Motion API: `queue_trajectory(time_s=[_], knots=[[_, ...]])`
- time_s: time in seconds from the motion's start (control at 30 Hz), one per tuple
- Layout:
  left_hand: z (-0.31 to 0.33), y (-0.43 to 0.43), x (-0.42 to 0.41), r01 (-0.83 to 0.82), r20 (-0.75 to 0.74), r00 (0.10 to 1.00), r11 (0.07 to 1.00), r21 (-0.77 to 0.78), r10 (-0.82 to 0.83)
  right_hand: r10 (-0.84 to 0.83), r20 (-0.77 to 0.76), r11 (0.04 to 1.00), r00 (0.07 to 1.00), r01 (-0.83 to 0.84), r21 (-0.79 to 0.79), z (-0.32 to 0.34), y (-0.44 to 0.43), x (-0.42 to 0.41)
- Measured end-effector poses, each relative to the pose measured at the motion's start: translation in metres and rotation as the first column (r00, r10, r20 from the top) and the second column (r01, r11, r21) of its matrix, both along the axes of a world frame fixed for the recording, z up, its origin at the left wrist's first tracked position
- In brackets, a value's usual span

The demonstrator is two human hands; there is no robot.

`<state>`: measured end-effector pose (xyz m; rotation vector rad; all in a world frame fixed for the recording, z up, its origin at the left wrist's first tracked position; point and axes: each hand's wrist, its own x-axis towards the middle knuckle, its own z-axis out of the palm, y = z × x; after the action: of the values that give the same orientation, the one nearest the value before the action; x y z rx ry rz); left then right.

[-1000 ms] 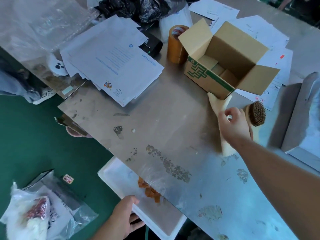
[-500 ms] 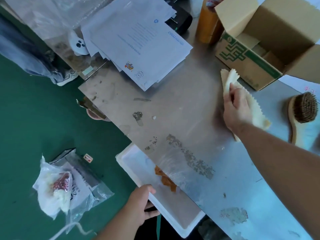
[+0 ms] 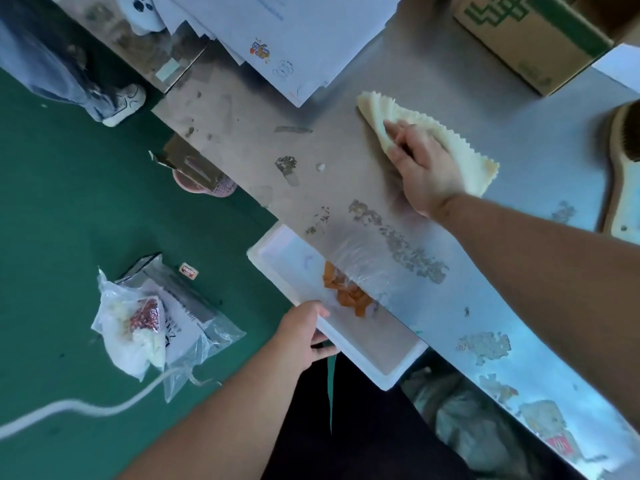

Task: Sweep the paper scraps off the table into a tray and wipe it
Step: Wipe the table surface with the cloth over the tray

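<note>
My right hand (image 3: 420,166) lies flat on a cream cloth with zigzag edges (image 3: 460,147) and presses it onto the metal table (image 3: 346,161). My left hand (image 3: 304,332) grips the near rim of a white tray (image 3: 287,258), held under the table's edge. Orange paper scraps (image 3: 348,292) lie in the tray. A small white scrap (image 3: 321,167) sits on the table left of the cloth. Grey residue patches (image 3: 398,242) streak the surface.
A stack of white papers (image 3: 304,39) and a cardboard box (image 3: 533,36) stand at the back. A wooden brush (image 3: 623,168) lies at the right edge. Plastic bags (image 3: 152,320) and a white cable (image 3: 86,407) lie on the green floor. A pink shoe (image 3: 204,181) pokes out under the table.
My right hand has slid the cloth left and toward me, away from the box. The camera has tilted down and closer. My left hand still holds the tray.
</note>
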<state>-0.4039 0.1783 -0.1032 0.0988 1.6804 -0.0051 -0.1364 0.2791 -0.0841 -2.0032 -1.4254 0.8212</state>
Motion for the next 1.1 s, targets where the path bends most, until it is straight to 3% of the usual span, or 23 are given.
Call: queue_trajectory(time_s=[0.1, 0.37, 0.7, 0.9, 1.0, 1.1], knots=[[0.002, -0.001, -0.002, -0.008, 0.016, 1.0, 1.0, 0.008, 0.008, 0.103, 0.049, 0.994, 0.994, -0.105, 0.041, -0.002, -0.021, -0.022], [0.02, 0.0, -0.004, -0.016, 0.025, 1.0, 1.0, -0.027, 0.016, 0.203, 0.007, 0.979, 0.979, -0.203, 0.022, 0.002, -0.081, -0.073], [0.031, 0.0, -0.007, 0.056, 0.005, 0.998, 0.998, -0.039, -0.056, 0.187, -0.045, 0.982, 0.981, -0.186, 0.031, 0.004, -0.133, -0.123], [0.036, -0.001, -0.007, 0.038, 0.018, 0.999, 0.997, -0.06, -0.037, 0.245, 0.053, 0.969, 0.968, -0.244, -0.038, 0.003, -0.166, -0.157], [0.037, -0.004, -0.007, 0.025, 0.021, 0.999, 0.997, -0.076, -0.024, 0.149, -0.074, 0.987, 0.986, -0.153, -0.048, 0.005, -0.171, -0.168], [0.038, -0.007, -0.011, 0.003, 0.027, 1.0, 0.996, -0.084, -0.001, -0.094, -0.303, 0.992, 0.948, 0.063, -0.111, 0.022, -0.171, -0.176]])
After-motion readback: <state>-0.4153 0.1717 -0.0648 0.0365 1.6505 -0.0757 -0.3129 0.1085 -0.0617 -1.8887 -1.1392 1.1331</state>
